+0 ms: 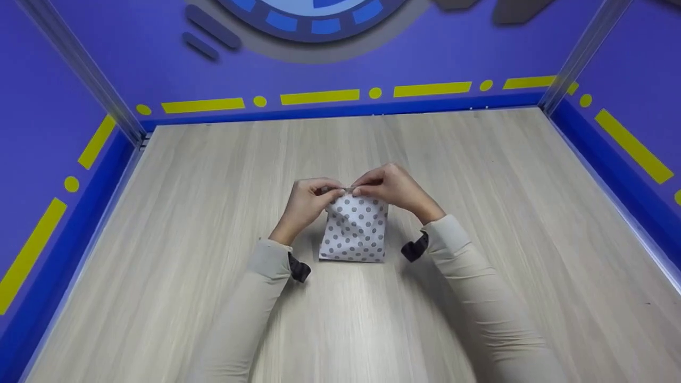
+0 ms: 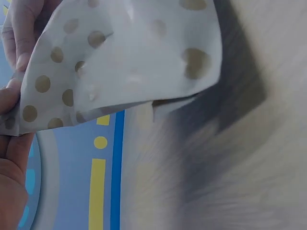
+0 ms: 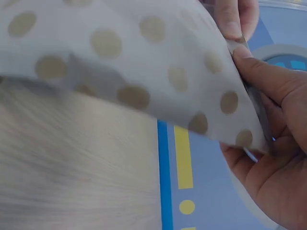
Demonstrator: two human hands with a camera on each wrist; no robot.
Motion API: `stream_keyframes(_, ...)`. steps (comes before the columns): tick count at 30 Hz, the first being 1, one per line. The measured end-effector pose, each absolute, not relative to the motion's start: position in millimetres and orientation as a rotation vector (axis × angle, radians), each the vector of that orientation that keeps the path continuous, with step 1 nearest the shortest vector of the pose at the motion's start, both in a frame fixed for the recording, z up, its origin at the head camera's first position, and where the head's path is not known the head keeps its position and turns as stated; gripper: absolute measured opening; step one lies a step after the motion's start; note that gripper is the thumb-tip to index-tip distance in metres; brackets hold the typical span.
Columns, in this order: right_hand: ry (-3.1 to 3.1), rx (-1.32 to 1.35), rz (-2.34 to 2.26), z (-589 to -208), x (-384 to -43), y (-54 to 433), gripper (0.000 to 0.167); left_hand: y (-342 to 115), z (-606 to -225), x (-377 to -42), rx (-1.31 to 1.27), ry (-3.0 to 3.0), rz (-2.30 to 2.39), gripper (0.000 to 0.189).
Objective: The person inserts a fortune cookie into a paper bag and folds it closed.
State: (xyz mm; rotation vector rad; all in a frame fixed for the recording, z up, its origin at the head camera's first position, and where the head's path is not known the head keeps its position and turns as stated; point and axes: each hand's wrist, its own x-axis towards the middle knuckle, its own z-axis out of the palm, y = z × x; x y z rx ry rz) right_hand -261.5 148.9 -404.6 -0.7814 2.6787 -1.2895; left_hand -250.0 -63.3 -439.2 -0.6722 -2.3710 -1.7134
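A white paper bag with grey-brown polka dots is held up by its top edge above the table, near the middle of the head view. My left hand pinches the top edge on the left, thumb toward me. Close beside it, my right hand pinches the same edge on the right. In the left wrist view the dotted bag slants across the frame, its shadow on the table. The right wrist view shows the thumb pressing the folded rim of the bag, with the other fingers behind it.
The wood-grain table spreads around the bag on all sides. Purple-blue panels with yellow dashes and dots wall it in at the back, left and right. Metal posts stand at the back corners. A dark strap hangs at the right wrist.
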Motion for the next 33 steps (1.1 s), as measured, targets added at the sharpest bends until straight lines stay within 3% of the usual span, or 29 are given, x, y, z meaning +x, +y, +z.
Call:
stream_keyframes(12,2.624,-0.783,-1.334,-406.2,-264.0,163.3,0.018,-67.3,-441.0,-251.7,-0.587,-2.363,-1.829,0.012)
stream_keyframes(33,2.694,-0.610,-1.367,-408.3,-264.2,180.7,0.017,-73.8,-439.2,-252.2,-0.665,-2.509,-1.667,0.017)
